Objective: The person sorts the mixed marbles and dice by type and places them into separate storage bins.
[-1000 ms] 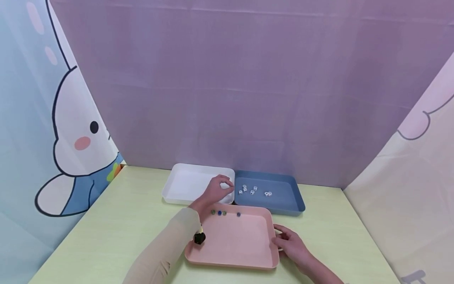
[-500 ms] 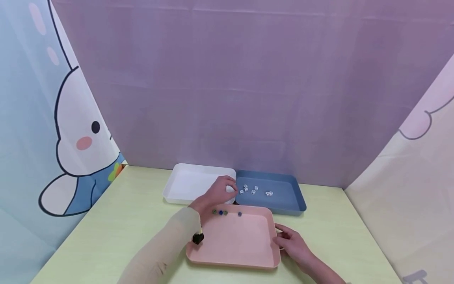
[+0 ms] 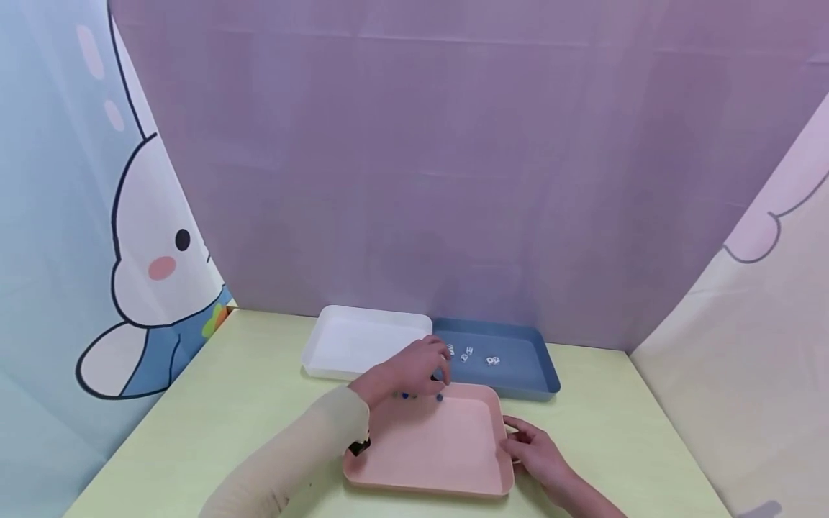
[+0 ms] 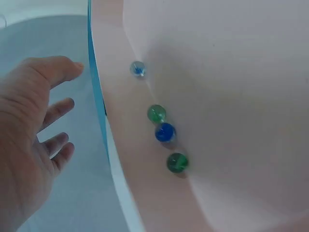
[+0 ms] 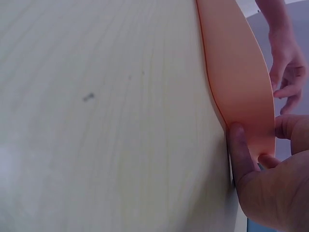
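Note:
A pink tray [image 3: 434,453] lies nearest the person, its right rim gripped by my right hand [image 3: 537,455]. In the right wrist view, the right thumb and fingers [image 5: 240,150] are on either side of the tray's wall. My left hand [image 3: 417,368] hovers by the tray's far rim, near where the white and blue trays meet. Its fingers [image 4: 60,112] are loosely bent and apart, with nothing between them. Several glass marbles lie along the pink tray's far wall, among them a light blue marble [image 4: 138,69], a deep blue marble [image 4: 165,132] and a dark green marble [image 4: 177,163].
Behind the pink tray stand a white tray [image 3: 359,342] on the left and a blue tray [image 3: 518,370] on the right. Several white dice [image 3: 494,360] lie in the blue one. A purple curtain [image 3: 414,180] hangs behind the pale table [image 3: 622,417].
My left hand has come from the blue tray's left edge toward the pink tray's far rim, its thumb and fingers now spread apart. My right hand has stayed on the rim.

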The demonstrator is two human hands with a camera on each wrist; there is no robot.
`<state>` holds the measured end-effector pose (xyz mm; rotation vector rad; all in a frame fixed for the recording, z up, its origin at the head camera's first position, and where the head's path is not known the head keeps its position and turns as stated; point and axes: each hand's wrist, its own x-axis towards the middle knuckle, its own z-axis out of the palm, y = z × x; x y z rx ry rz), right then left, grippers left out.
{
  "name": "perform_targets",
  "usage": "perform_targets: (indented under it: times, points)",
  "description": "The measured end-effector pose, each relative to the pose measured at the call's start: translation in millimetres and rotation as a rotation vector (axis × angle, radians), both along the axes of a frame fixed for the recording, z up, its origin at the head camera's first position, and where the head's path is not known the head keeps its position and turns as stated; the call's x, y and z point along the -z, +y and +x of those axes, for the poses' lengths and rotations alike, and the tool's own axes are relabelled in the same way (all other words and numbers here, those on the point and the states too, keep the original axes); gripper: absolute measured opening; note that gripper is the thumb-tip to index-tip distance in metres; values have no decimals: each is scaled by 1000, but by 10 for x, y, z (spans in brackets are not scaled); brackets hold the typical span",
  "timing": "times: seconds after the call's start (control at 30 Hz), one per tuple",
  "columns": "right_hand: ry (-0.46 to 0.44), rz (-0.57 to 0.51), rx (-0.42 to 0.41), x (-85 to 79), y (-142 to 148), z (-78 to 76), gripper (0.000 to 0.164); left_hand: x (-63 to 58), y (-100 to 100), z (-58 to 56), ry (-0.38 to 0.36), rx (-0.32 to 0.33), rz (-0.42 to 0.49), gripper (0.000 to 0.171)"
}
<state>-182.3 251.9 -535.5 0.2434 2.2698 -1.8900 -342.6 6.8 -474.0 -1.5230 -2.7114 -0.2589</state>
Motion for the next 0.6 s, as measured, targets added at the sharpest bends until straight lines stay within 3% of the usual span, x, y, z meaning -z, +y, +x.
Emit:
perform_targets:
  times: [0.23,0.43,0.6]
  points:
    - [-11,10,3,-19,8,13,58,-20,87,110,140,60,-144,8]
    - [-4,4,-15,-35,-17,8,58,45,75,135,145,19,-262,14]
    - [-23,14,2,-64,-20,6,58,83,77,122,123,36,-261,18]
